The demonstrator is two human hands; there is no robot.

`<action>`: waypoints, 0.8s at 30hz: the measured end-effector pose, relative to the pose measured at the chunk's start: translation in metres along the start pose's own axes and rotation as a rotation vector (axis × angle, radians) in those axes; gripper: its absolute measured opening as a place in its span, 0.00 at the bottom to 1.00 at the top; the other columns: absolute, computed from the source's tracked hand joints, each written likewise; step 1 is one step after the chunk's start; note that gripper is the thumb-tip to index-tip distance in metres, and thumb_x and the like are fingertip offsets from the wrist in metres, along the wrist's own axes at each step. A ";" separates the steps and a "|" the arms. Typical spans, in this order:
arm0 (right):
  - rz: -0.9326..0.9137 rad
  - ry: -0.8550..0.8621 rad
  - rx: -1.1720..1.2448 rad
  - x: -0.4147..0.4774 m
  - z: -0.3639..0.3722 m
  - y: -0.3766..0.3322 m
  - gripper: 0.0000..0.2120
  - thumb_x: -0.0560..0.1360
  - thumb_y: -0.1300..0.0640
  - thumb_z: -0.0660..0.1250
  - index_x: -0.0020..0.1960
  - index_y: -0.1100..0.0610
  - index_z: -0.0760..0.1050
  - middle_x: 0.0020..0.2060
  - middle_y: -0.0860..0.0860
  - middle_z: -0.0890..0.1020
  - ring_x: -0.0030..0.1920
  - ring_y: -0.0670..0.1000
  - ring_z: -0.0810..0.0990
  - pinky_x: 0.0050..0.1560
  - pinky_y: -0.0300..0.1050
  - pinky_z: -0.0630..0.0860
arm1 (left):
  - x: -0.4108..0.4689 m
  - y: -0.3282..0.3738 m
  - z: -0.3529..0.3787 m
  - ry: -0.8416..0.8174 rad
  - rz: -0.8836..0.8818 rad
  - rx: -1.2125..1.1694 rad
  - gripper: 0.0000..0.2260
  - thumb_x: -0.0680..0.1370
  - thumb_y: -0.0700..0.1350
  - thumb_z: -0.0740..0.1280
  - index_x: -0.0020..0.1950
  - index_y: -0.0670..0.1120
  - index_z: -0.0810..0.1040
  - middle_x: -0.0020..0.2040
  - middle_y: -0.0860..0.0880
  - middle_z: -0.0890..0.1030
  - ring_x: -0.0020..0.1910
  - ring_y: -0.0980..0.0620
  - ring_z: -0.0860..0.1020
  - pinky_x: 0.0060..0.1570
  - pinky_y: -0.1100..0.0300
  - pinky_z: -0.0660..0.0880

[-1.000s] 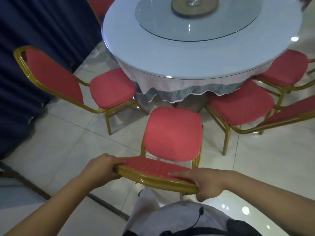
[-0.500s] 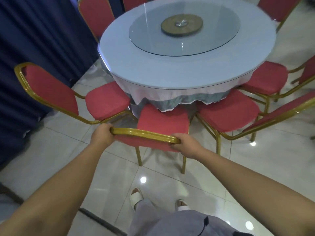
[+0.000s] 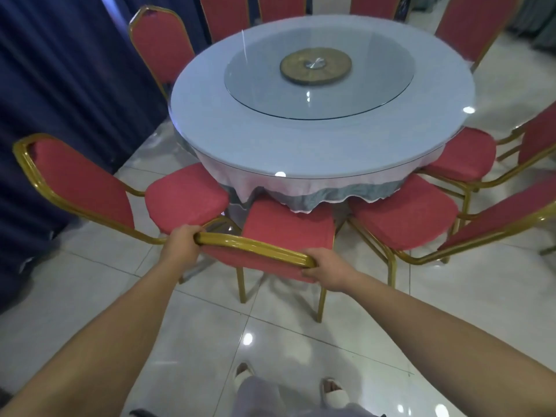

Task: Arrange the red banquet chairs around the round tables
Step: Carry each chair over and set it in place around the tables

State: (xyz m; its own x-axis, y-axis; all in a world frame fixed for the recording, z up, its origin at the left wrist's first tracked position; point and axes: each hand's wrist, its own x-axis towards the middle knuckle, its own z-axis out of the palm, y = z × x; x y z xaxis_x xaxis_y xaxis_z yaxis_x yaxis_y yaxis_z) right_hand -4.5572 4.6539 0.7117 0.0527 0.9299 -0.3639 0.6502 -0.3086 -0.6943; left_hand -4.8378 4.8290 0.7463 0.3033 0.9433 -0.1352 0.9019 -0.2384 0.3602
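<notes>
Pushed further in than half a second ago: chair (image 3: 288,233) seat front now sits under the near edge of the table (image 3: 270,139), beneath the cloth hem. Left hand (image 3: 182,246) and right hand (image 3: 326,270) each curl round one end of its gold top rail. It fills the gap between left neighbour chair (image 3: 186,200) and right neighbour chair (image 3: 403,218). I judge it nearly placed, only letting go left. Other tables not visible. Chair has red padding and a gold frame, upright, back legs on the floor.
</notes>
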 end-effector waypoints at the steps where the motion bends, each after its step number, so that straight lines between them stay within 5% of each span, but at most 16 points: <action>1: 0.020 -0.012 -0.010 0.004 -0.001 -0.005 0.07 0.74 0.60 0.70 0.50 0.52 0.77 0.42 0.51 0.78 0.47 0.56 0.79 0.48 0.50 0.75 | 0.005 -0.005 -0.002 -0.015 0.029 0.001 0.16 0.72 0.30 0.65 0.35 0.52 0.77 0.33 0.51 0.77 0.36 0.48 0.77 0.34 0.56 0.70; 3: 0.069 -0.048 -0.054 0.011 -0.002 -0.017 0.10 0.73 0.60 0.71 0.54 0.54 0.78 0.45 0.53 0.80 0.49 0.57 0.80 0.52 0.54 0.78 | 0.013 -0.012 -0.009 -0.076 0.072 -0.028 0.16 0.71 0.31 0.66 0.37 0.53 0.79 0.37 0.50 0.79 0.40 0.46 0.78 0.37 0.55 0.73; 5: 0.081 -0.072 -0.112 0.019 -0.004 -0.038 0.20 0.71 0.54 0.74 0.62 0.53 0.77 0.53 0.50 0.80 0.54 0.54 0.79 0.58 0.54 0.76 | 0.017 -0.023 -0.015 -0.150 0.114 -0.096 0.15 0.72 0.34 0.69 0.52 0.51 0.82 0.50 0.48 0.80 0.51 0.45 0.78 0.50 0.52 0.75; 8: 0.038 -0.032 -0.064 0.033 -0.001 -0.094 0.35 0.68 0.42 0.76 0.72 0.47 0.69 0.66 0.45 0.74 0.65 0.46 0.72 0.67 0.46 0.70 | 0.019 -0.050 -0.031 -0.214 0.109 -0.222 0.32 0.70 0.41 0.74 0.73 0.51 0.70 0.66 0.46 0.71 0.65 0.45 0.70 0.66 0.46 0.69; 13: -0.142 0.145 -0.057 0.072 0.040 -0.204 0.30 0.74 0.41 0.70 0.73 0.49 0.68 0.70 0.46 0.72 0.69 0.46 0.70 0.66 0.37 0.63 | 0.011 -0.131 -0.068 -0.243 0.033 -0.373 0.34 0.73 0.44 0.75 0.76 0.50 0.64 0.72 0.49 0.67 0.70 0.48 0.67 0.69 0.50 0.67; 21: -0.264 0.137 0.077 0.156 0.137 -0.307 0.20 0.74 0.50 0.71 0.66 0.47 0.75 0.57 0.37 0.75 0.56 0.33 0.71 0.57 0.34 0.67 | 0.026 -0.264 -0.120 -0.091 -0.131 -0.493 0.31 0.74 0.44 0.72 0.75 0.54 0.64 0.73 0.46 0.67 0.70 0.47 0.67 0.64 0.57 0.66; 24: -0.255 0.081 0.099 0.211 0.155 -0.334 0.21 0.74 0.51 0.73 0.66 0.50 0.75 0.60 0.44 0.78 0.61 0.42 0.75 0.62 0.41 0.71 | 0.051 -0.307 -0.139 -0.002 -0.177 -0.501 0.31 0.75 0.44 0.72 0.75 0.54 0.64 0.72 0.47 0.67 0.71 0.49 0.67 0.64 0.60 0.63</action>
State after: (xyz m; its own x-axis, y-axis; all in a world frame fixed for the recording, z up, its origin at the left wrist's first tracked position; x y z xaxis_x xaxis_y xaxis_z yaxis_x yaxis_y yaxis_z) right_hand -4.8809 4.9225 0.7707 -0.0403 0.9917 -0.1219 0.5733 -0.0770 -0.8157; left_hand -5.1416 4.9821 0.7571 0.1603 0.9586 -0.2352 0.6822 0.0646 0.7283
